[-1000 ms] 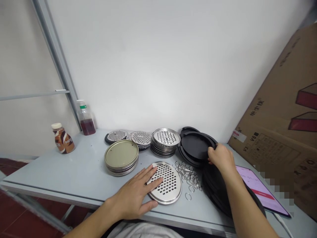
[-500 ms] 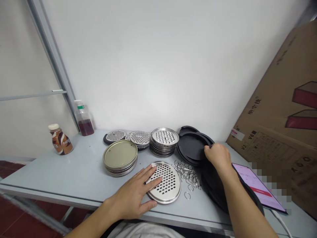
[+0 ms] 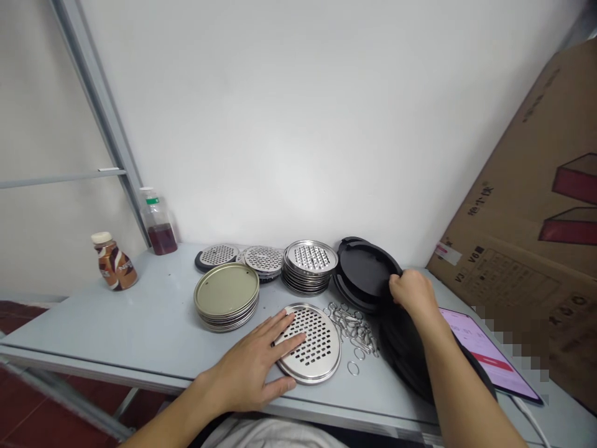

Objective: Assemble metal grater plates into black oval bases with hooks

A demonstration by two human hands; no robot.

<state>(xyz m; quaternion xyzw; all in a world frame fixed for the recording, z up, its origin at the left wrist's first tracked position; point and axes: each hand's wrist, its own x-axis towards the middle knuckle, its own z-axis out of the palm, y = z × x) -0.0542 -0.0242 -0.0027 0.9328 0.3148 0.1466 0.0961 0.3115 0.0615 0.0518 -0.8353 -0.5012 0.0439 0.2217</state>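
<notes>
My left hand (image 3: pixel 254 361) lies with fingers spread on the left edge of a round metal grater plate (image 3: pixel 313 339) full of slots. My right hand (image 3: pixel 413 292) is closed on the rim of a round black plastic tray (image 3: pixel 366 274), which sits tilted over other black pieces. Below my right forearm are more round black trays (image 3: pixel 405 348), partly hidden by the arm. Between the grater plate and these trays lies a heap of small metal clips and rings (image 3: pixel 352 326).
Behind stands a stack of grater plates (image 3: pixel 310 267); left of it are graters with black rims (image 3: pixel 263 260) and a stack topped by an olive-gold disc (image 3: pixel 226 289). A phone (image 3: pixel 489 354) lies right, beside a large carton (image 3: pixel 522 249). Two bottles (image 3: pixel 116 267) (image 3: pixel 161 233) stand far left.
The black tray in my right hand has shifted slightly back and to the right, and its tilt has changed. My left hand and the grater plate under it have stayed still.
</notes>
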